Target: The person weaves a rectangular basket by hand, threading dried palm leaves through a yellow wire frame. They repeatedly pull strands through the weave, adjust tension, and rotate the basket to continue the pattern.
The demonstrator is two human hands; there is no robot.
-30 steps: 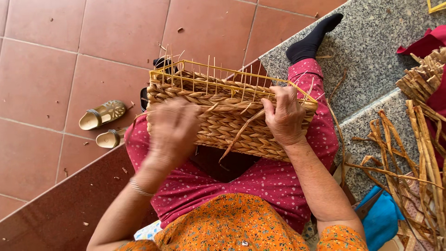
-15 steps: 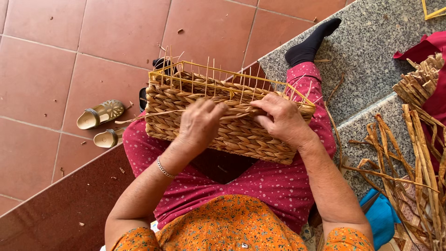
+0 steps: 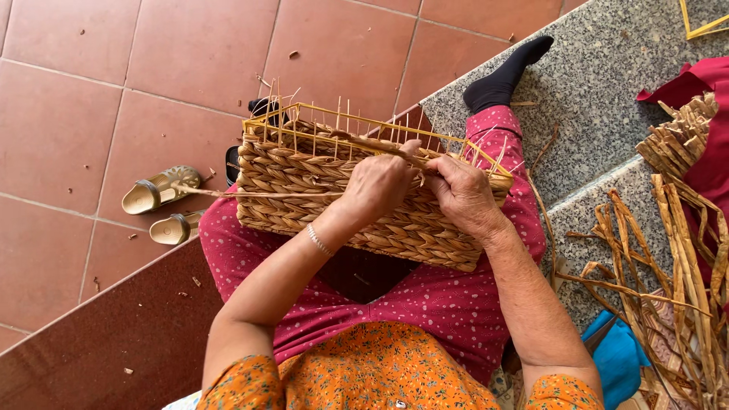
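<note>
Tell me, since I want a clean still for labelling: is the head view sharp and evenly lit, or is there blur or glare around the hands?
Head view: even daylight, no glare; left hand, right hand and woven basket are sharp; only soft shadow under the basket; slight wide-angle stretch at the edges.

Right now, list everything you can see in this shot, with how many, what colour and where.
woven basket: one, tan, half finished, on the lap
wire frame: one, yellow, basket top
loose strand: one, tan, trailing left from the basket
sandals: two, beige, on the red tiles at left
dried strips: a pile, tan, on the stone step at right
red cloth: one, upper right
blue cloth: one, lower right
stone step: grey, speckled
sock: one, black
trousers: pink, dotted
bracelet: one, silver, left wrist
left hand: at the basket rim
right hand: at the rim
</note>
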